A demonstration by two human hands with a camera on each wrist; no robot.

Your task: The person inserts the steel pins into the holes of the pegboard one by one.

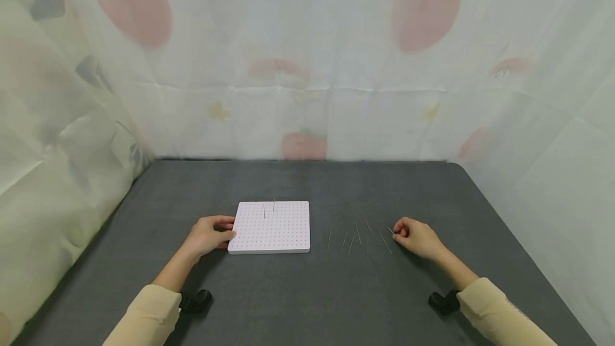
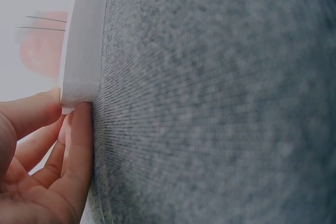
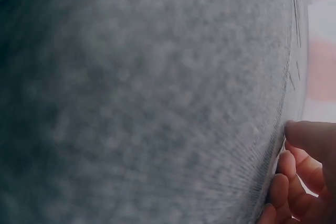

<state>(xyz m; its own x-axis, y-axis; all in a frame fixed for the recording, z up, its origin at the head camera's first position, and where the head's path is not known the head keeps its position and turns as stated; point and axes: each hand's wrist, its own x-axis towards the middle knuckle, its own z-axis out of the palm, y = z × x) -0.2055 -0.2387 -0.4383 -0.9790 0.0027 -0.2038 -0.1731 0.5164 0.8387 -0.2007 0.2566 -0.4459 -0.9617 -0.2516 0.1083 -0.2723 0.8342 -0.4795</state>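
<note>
My left hand grips the left edge of a white board dotted with rows of small holes. In the left wrist view the thumb lies on the board's face and the fingers are at its edge and underside. Two thin metal needles stand upright in holes near the board's back. At the right, my right hand is low over the table, with its thumb and fingers bent together at one end of a needle; its other end sticks out to the left.
Several loose needles lie spread on the dark grey table between the board and my right hand. A pale curtain with fruit prints hangs behind the table and along both sides. Black wrist devices sit at both cuffs.
</note>
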